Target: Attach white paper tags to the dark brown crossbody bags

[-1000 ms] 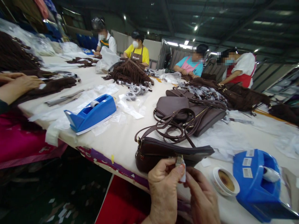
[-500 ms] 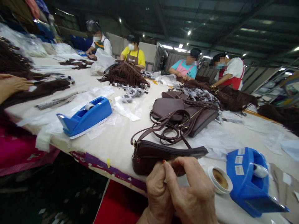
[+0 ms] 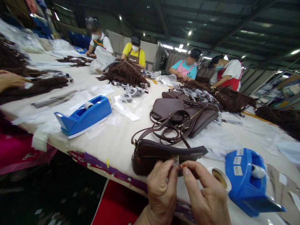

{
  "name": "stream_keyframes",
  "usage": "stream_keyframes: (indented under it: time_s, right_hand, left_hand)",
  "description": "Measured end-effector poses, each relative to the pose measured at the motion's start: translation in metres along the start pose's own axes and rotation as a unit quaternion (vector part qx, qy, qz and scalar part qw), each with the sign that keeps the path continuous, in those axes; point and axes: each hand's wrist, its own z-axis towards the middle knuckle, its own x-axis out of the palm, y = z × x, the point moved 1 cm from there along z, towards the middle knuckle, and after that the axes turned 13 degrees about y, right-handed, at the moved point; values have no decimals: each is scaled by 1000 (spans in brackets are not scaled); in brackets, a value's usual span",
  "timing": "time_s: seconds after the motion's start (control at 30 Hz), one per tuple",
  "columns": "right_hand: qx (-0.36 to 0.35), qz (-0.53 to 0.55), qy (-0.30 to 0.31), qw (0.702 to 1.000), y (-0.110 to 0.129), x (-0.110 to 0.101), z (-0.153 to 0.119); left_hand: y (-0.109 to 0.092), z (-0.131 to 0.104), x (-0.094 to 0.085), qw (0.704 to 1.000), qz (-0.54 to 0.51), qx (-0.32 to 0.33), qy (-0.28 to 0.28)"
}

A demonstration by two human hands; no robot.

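Observation:
A dark brown leather handbag (image 3: 152, 156) stands at the table's front edge, its dark top zipper facing up and a strap looping behind it. My left hand (image 3: 161, 187) is closed in a pinch at the bag's front, at a small metal zipper pull (image 3: 176, 158) with a pale, clear wrap about it. Just to its right, my right hand (image 3: 208, 195) pinches thumb against forefinger. A tiny reddish bit shows at those fingertips, too small to name. Behind the bag lie more brown bags (image 3: 168, 109) with tangled straps.
A blue tape dispenser (image 3: 243, 181) and a tape roll (image 3: 220, 178) sit at my right. Another blue dispenser (image 3: 84, 115) is at left, near metal strips (image 3: 53, 99). Brown fringed pieces (image 3: 126, 73) are heaped farther back. Several co-workers stand around the table; one's hand (image 3: 11, 79) shows at far left.
My hands, pressed together before, have moved slightly apart, the right one shifting right. The zipper pull now shows above my left fingertips. The view has shifted slightly.

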Motion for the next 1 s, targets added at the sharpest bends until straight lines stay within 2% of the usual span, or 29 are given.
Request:
stream_keyframes:
  time_s: [0.07, 0.17, 0.3, 0.43, 0.6, 0.77, 0.87, 1.0]
  right_hand:
    - [3, 12, 2, 1000, -1, 2, 0]
    - [-36, -30, -28, 999, -4, 4, 0]
    - [-120, -92, -42, 988, -6, 7, -3]
    - [-138, -76, -19, 987, -5, 10, -6]
    - [-74, 4, -12, 997, -7, 7, -8]
    - [-2, 100, -8, 995, -11, 5, -6]
    - [64, 185, -11, 981, -18, 10, -5]
    - [86, 306, 36, 947, -30, 21, -4]
  left_hand:
    - [1, 0, 0, 1000, 7, 9, 4]
    - [3, 1, 0, 1000, 0, -2, 4]
    - [5, 1, 1, 994, -85, -69, 10]
    - [3, 3, 2, 977, -175, -122, 16]
    - [-1, 4, 2, 973, -181, -143, 7]
    - [-5, 6, -1, 969, -187, -160, 13]
    - [-8, 8, -2, 958, -224, -178, 19]
    - [-10, 9, -1, 932, -295, -209, 18]
